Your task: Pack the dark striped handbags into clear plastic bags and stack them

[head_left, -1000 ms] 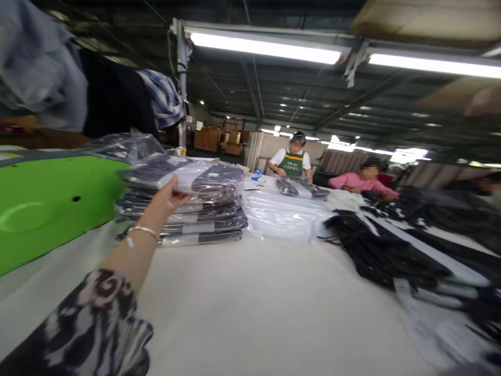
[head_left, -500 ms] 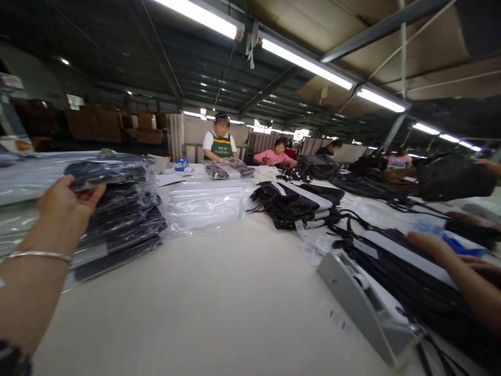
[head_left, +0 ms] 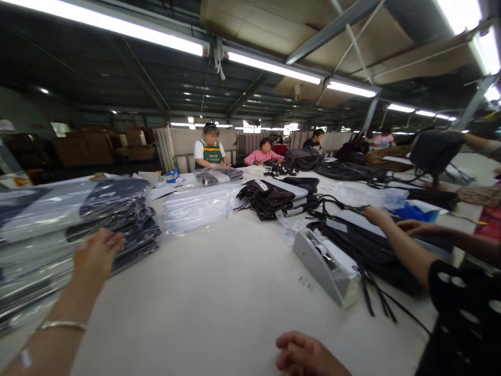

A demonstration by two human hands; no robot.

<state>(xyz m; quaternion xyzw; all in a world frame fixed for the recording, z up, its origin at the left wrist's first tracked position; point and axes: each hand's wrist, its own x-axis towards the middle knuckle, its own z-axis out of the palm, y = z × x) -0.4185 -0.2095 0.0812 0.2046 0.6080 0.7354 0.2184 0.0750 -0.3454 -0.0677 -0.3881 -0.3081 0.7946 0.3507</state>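
Note:
My left hand (head_left: 96, 256), a bracelet on its wrist, is at the near side of a stack of dark garments in clear plastic bags (head_left: 117, 206). Its fingers are stretched out and somewhat blurred, with nothing held; whether they touch the stack I cannot tell. Low in the view, my right hand (head_left: 307, 355) hovers over or rests on the white table (head_left: 203, 303), fingers loosely bent and apart, holding nothing. Ahead of it stands a grey tape dispenser (head_left: 326, 266). Flat clear plastic bags (head_left: 198, 206) lie beyond the bare tabletop, right of the stack.
On the right, a co-worker in a dotted sleeve (head_left: 462, 308) has both hands on a black strapped item (head_left: 364, 245). A pile of black items (head_left: 277, 196) lies mid-table. Several people sit or stand across the table, one in a green apron (head_left: 211, 156).
My left hand has come off the top bagged garment and moved down and nearer. My right hand has come into view at the bottom. The view has shifted right.

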